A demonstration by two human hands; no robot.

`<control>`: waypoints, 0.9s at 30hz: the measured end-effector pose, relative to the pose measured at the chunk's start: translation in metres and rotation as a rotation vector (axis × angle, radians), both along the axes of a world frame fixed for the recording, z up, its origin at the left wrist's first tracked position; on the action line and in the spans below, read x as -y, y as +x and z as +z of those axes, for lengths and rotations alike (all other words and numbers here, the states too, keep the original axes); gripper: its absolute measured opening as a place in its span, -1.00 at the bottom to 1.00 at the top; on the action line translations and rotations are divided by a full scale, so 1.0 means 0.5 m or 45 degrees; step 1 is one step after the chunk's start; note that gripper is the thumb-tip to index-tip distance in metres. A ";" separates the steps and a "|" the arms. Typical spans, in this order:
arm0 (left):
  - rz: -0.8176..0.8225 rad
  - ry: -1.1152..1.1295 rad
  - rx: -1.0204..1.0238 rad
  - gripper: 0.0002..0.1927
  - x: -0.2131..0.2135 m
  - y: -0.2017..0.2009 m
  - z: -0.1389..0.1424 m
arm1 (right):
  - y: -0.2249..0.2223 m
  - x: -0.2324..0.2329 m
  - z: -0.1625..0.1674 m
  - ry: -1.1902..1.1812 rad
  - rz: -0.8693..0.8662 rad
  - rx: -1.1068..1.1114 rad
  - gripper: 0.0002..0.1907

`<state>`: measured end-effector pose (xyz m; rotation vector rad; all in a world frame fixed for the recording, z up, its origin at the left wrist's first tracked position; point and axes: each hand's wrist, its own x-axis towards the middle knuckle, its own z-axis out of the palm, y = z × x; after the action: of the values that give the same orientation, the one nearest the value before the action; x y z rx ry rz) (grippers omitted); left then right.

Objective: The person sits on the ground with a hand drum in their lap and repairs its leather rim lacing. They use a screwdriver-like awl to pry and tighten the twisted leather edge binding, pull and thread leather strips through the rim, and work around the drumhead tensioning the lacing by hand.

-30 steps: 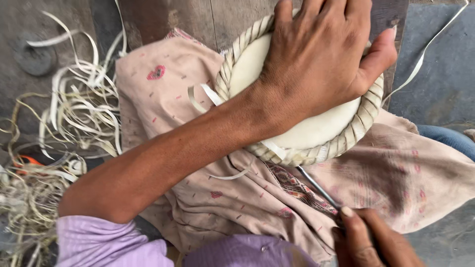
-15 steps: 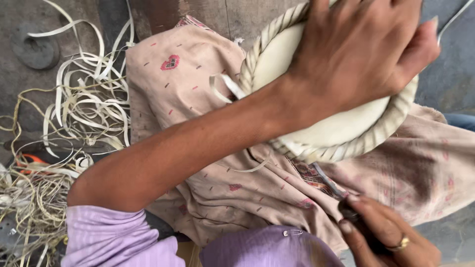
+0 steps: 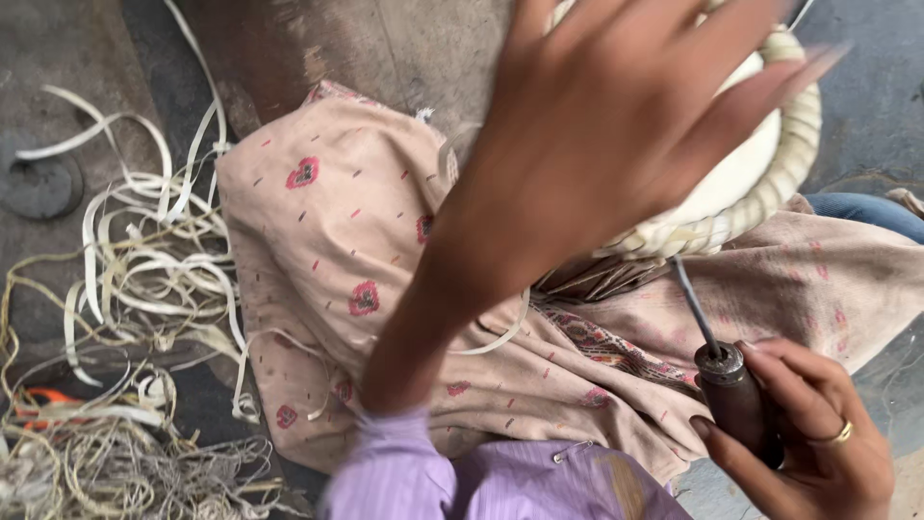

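The person's left hand [image 3: 626, 116] reaches across the lap and lies over a round coiled basket [image 3: 770, 188] of pale woven strips, the fingers spread wide over its cream-coloured top; the hand is blurred, so it cannot be told how firmly it presses. The basket sits at the upper right of a pink cloth [image 3: 337, 241] with small red flower motifs that is draped over the person's lap, and only its right rim and lower edge show past the hand. Loose strip ends [image 3: 597, 279] fan out from beneath the basket's lower edge onto the cloth, and one pale strip [image 3: 500, 337] curls across the cloth's middle just beside the forearm. The right hand [image 3: 818, 443], at the lower right corner of the cloth, is closed around the dark wooden handle of an awl [image 3: 731, 385], the fingers wrapped together about it (a ring sits on one finger), and the thin metal spike points up and to the left, its tip near the basket's lower edge, though whether it touches the weave cannot be told. A lilac sleeve [image 3: 404, 472] covers the left arm at the bottom edge. On the grey ground to the left of the cloth lies a tangle of pale loose strips [image 3: 144, 279], with a heap of finer fibres [image 3: 106, 462] at the lower left corner and something orange [image 3: 43, 400] partly buried in it.
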<state>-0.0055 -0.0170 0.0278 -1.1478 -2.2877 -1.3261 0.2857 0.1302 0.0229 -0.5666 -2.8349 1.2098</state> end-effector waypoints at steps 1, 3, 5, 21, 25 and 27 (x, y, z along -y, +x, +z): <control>0.035 0.040 0.103 -0.79 0.028 0.022 0.000 | -0.003 -0.008 0.000 0.075 0.063 -0.028 -0.29; 0.148 0.108 0.285 -0.78 0.042 0.074 -0.036 | -0.009 -0.027 -0.004 0.218 0.205 -0.074 -0.34; 0.319 0.308 0.304 -0.74 0.021 0.115 -0.091 | -0.007 -0.044 -0.012 0.368 0.310 -0.185 -0.37; 0.467 0.422 0.211 -0.79 0.023 0.073 -0.148 | 0.033 -0.109 -0.051 -0.072 0.383 0.062 -0.44; 0.546 0.403 0.250 -0.81 0.042 0.072 -0.152 | 0.021 -0.092 -0.058 -0.301 0.106 0.120 -0.46; 0.513 0.357 0.256 -0.80 0.046 0.076 -0.154 | 0.016 -0.058 -0.046 0.186 0.237 0.032 -0.45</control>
<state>0.0325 -0.0399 -0.0493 -0.4521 -2.2116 -1.5803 0.2938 0.1591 0.0000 -0.3210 -3.0214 1.0103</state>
